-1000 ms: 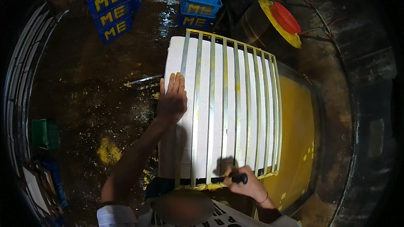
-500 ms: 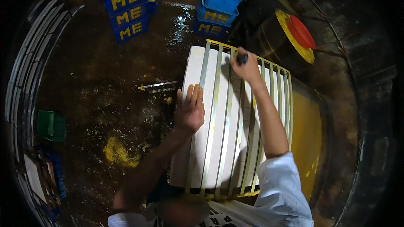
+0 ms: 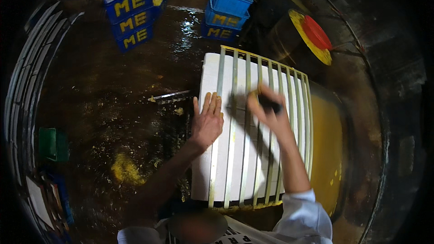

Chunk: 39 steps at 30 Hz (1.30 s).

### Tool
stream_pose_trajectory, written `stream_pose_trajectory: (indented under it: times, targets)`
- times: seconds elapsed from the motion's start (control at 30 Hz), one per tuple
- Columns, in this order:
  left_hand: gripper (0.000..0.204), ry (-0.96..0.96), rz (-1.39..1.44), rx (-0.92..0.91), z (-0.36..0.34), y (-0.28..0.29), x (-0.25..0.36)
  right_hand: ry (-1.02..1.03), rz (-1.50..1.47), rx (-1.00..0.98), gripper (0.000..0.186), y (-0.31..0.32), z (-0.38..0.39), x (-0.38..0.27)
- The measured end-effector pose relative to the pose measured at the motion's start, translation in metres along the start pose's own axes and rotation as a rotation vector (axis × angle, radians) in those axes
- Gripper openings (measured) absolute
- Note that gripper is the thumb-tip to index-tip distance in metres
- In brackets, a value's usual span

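A big white slab [image 3: 206, 74], which looks like tofu, lies before me under a frame of long parallel slats [image 3: 232, 140]. My left hand [image 3: 208, 124] rests flat near the slab's left edge, fingers stretched, their tips by the leftmost slat. Over the middle slats, my right hand [image 3: 267, 113] is closed around a dark-handled tool [image 3: 271, 105]. Its working end is hidden, and motion smears the hand a little. Shadows of the right hand and arm fall across the slab.
Stacked blue crates [image 3: 131, 18] stand far left, with lighter blue crates [image 3: 231, 2] farther right. A round vessel carries a red basin [image 3: 316, 32] at its yellow rim. Yellow liquid [image 3: 326, 144] lies right of the slab. A green crate [image 3: 53, 144] sits left on the wet, crumb-strewn floor.
My right hand has drawn back toward me from the frame's far end, still holding the dark-handled tool. My left hand stays flat at the slab's left side. The view has shifted slightly.
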<state>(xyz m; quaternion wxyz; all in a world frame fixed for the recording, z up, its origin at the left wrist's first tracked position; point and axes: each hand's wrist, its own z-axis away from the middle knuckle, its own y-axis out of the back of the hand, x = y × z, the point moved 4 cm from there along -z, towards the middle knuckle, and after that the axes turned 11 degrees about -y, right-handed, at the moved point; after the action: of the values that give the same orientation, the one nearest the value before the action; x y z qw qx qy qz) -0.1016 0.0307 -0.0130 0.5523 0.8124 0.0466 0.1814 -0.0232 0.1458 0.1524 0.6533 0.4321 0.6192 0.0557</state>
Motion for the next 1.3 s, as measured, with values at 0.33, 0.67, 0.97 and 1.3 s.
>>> stream_pose_trajectory:
  times: [0.33,0.67,0.97,1.3]
  targets:
    - [0.053,-0.033,0.138,0.022,-0.003,0.005,0.009,-0.047,0.325,0.096,0.018,-0.027,-0.059,0.059]
    - [0.054,-0.066,0.142,0.045,-0.006,0.004,-0.001,-0.437,-0.207,-0.414,0.007,-0.03,0.166,-0.027]
    - [0.054,-0.018,0.191,0.081,0.002,0.009,0.014,0.074,0.471,0.219,0.026,-0.054,-0.189,0.065]
    - [0.101,0.073,0.514,-0.109,0.13,0.037,0.044,-0.121,0.304,-0.096,0.021,-0.088,0.089,-0.033]
